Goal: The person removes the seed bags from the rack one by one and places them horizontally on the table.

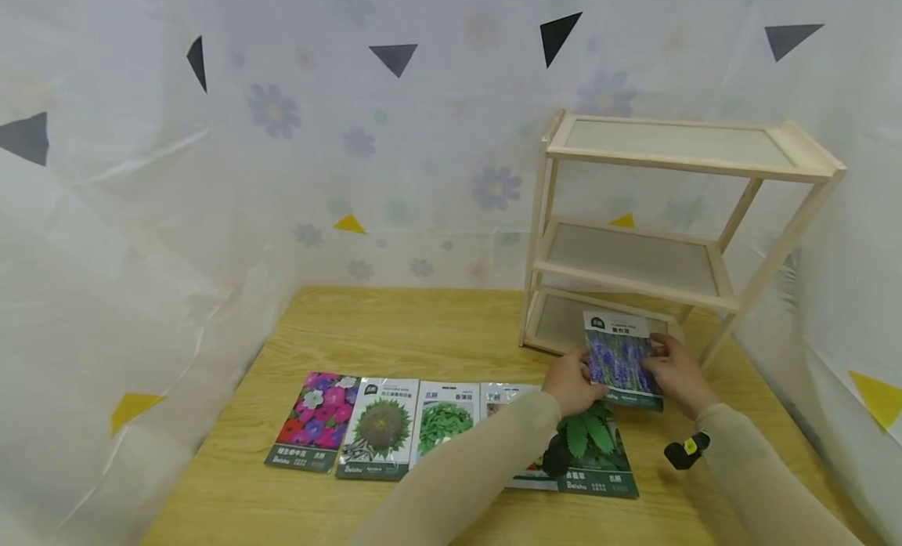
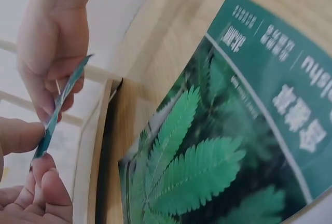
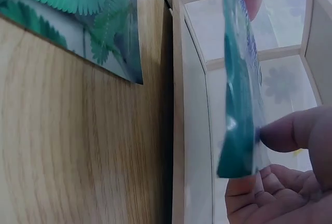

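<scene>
A seed packet with purple lavender flowers (image 1: 620,358) is held up in front of the wooden shelf's bottom tier. My left hand (image 1: 572,383) pinches its left edge between thumb and fingers. On the opposite edge my right hand (image 1: 678,376) grips it the same way. Seen edge-on in the right wrist view, the lavender packet (image 3: 241,89) looks thin and slightly bent. Below the hands a green-leaf seed packet (image 1: 599,460) lies flat on the table; its fern-like leaves fill much of the left wrist view.
A three-tier wooden shelf (image 1: 637,299) stands at the back right of the table (image 1: 395,327). Left of the leaf packet lie a pink-flower packet (image 1: 317,417), a sunflower packet (image 1: 380,428), a green herb packet (image 1: 444,417) and another packet (image 1: 500,395) partly behind my left arm.
</scene>
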